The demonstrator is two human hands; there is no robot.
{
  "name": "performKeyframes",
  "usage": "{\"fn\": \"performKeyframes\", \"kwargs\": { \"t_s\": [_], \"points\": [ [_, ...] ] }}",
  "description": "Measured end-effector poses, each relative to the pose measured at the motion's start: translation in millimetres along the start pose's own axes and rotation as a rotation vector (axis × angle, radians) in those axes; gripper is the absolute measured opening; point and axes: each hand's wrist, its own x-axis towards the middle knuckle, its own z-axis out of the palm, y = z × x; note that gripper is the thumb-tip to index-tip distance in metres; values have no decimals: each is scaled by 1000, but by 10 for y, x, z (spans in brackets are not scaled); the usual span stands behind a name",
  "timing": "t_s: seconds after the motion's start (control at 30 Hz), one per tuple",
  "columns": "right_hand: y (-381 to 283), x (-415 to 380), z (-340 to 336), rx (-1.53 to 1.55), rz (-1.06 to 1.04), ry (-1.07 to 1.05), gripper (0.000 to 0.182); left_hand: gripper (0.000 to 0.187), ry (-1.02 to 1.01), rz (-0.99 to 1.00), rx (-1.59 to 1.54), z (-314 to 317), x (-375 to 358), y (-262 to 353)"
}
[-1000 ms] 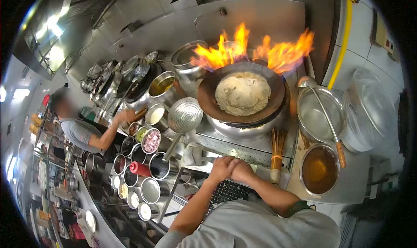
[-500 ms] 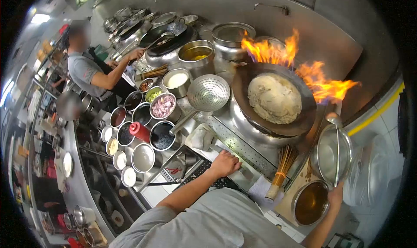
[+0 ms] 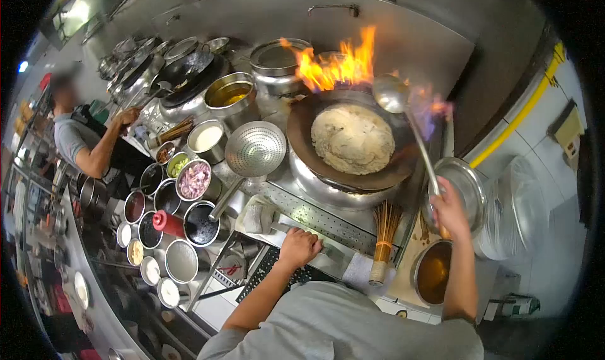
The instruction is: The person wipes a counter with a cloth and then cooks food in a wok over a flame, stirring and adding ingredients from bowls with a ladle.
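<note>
In my right hand (image 3: 450, 210) is the handle of a long ladle (image 3: 392, 95), its bowl raised over the right rim of a large wok (image 3: 299, 130). A pale, foamy mass (image 3: 351, 139) fills the wok's middle. Flames (image 3: 343, 63) rise behind the wok and to its right, beside the ladle. My left hand (image 3: 300, 248) is closed at the stove's front edge, near a folded cloth (image 3: 257, 215); what its fingers grip is hidden. Below my right hand stands a pot of brown liquid (image 3: 435, 272), with a metal bowl (image 3: 463, 193) beyond it.
A perforated strainer (image 3: 255, 149) lies left of the wok. A bamboo brush (image 3: 383, 246) rests in front. Several sauce and ingredient pots, including chopped onion (image 3: 194, 180), and a red bottle (image 3: 169, 222) stand at left. A co-worker (image 3: 88, 133) handles another wok (image 3: 192, 76).
My right hand has moved up and forward, bringing the ladle from beside the brown liquid to the wok's rim. The flames at right have shrunk. The view has turned to the right.
</note>
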Motion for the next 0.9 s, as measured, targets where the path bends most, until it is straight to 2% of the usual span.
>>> {"fn": "performKeyframes", "kwargs": {
  "t_s": [0.03, 0.13, 0.23, 0.37, 0.4, 0.5, 0.53, 0.63, 0.73, 0.9],
  "points": [
    [-42, 116, 128, -117, 15, 13, 59, 30, -4, -3, 2, -2, 14, 5],
    [128, 450, 391, -503, -228, 30, 60, 31, 49, 24, -18, 0, 1, -8],
    [-130, 277, 522, -337, 33, -222, 63, 34, -29, -6, 0, -13, 5, -26],
    [-238, 129, 616, 457, 240, -425, 45, 36, -87, -37, -19, -6, 4, -31],
    [-220, 81, 628, 627, 255, -460, 32, 36, -81, -34, -26, -2, 1, -41],
    [-151, -48, 603, 970, 335, -592, 29, 37, -102, -31, -19, -31, 31, -57],
    [-133, -84, 617, 1092, 342, -642, 35, 37, -123, -32, -14, -41, 15, -51],
    [-163, -317, 663, 945, 284, -583, 46, 39, 0, 15, -17, -10, 3, -67],
    [-91, -449, 789, 656, 136, -510, 56, 39, -64, 20, -31, -49, 2, -85],
    [-136, -645, 932, 497, 52, -390, 60, 39, -84, 71, -35, -54, -29, -136]
  ]
}}
